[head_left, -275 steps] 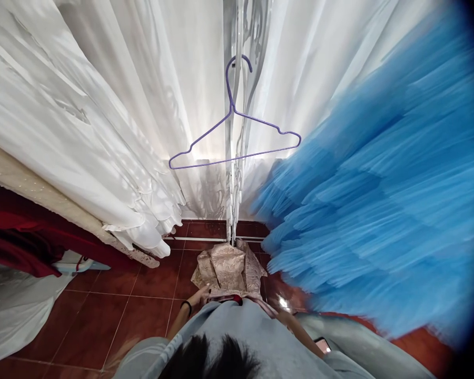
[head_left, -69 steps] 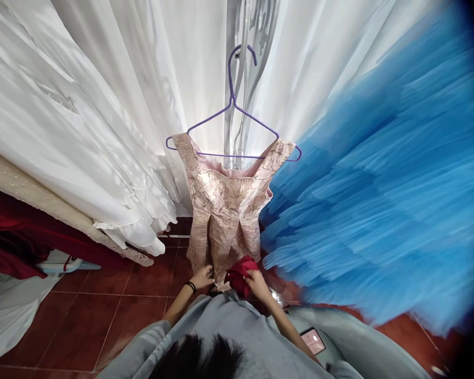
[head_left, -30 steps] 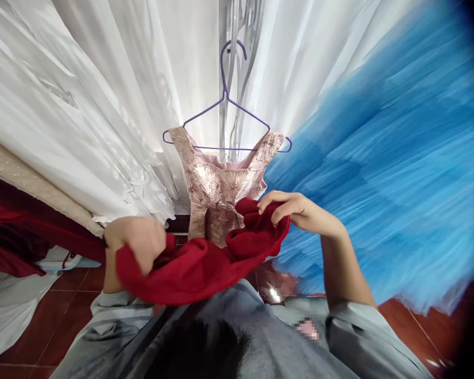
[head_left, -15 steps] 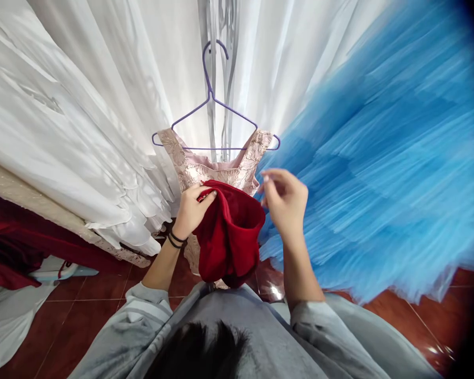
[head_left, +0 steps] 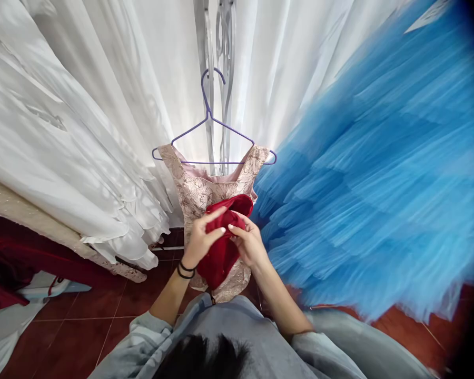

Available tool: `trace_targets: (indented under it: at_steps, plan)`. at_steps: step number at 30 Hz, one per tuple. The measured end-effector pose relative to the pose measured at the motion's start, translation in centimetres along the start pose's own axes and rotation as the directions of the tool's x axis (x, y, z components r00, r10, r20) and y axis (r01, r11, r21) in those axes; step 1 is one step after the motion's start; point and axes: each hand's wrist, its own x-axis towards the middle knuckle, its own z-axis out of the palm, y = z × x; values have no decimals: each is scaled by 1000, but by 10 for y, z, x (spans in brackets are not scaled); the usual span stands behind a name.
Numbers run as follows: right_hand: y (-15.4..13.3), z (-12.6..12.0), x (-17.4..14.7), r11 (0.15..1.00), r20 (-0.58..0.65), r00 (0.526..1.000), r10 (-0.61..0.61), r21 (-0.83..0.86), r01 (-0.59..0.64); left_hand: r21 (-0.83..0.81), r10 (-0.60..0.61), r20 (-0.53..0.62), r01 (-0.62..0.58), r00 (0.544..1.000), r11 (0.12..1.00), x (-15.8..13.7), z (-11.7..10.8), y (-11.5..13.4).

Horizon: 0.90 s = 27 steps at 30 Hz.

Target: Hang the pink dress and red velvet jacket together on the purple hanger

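Both hands are on a deep red, velvet-like cloth piece [head_left: 219, 259], soft and pouch-shaped, whose exact kind I cannot tell. My left hand [head_left: 203, 237] pinches it from the left, thumb on the near side. From the right, my right hand [head_left: 250, 242] grips its folded edge, the fingertips close to the left thumb. Behind the red cloth hangs a pale pink dress [head_left: 195, 192] with a metallic leaf-like pattern and wide straps. A purple hanger [head_left: 208, 113] carries the dress by its straps. The red cloth hides much of the dress's middle.
White curtain-like fabric [head_left: 158, 52] spreads behind and left, with grey metalwork [head_left: 225, 37] at the centre. A layered blue tulle skirt [head_left: 371, 173] fills the right side. Dark red cloth [head_left: 59, 252] lies at lower left, above a red tiled floor [head_left: 87, 326].
My right hand has come in from the right and taken hold of the red cloth. The cloth's wide opening is now folded and bunched between both hands. The view has tilted upward slightly.
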Motion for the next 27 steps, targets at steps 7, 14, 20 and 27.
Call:
trace_targets:
  at_steps: [7,14,20,27]
  plan:
    - [-75,-98,22,849,-225,894,-389,-463,253,340,141,-532,57,835,939,2,-108,-20]
    - [-97,-65,10,447,168,789,-591,-747,493,326,116,-504,64,856,943,5,-76,3]
    - [12,-20,32,601,541,828,-147,-616,509,75,-45,-15,46,999,996,0,-7,16]
    - [6,-74,37,730,317,941,-118,-615,299,-80,131,84,-124,988,989,53,-77,-48]
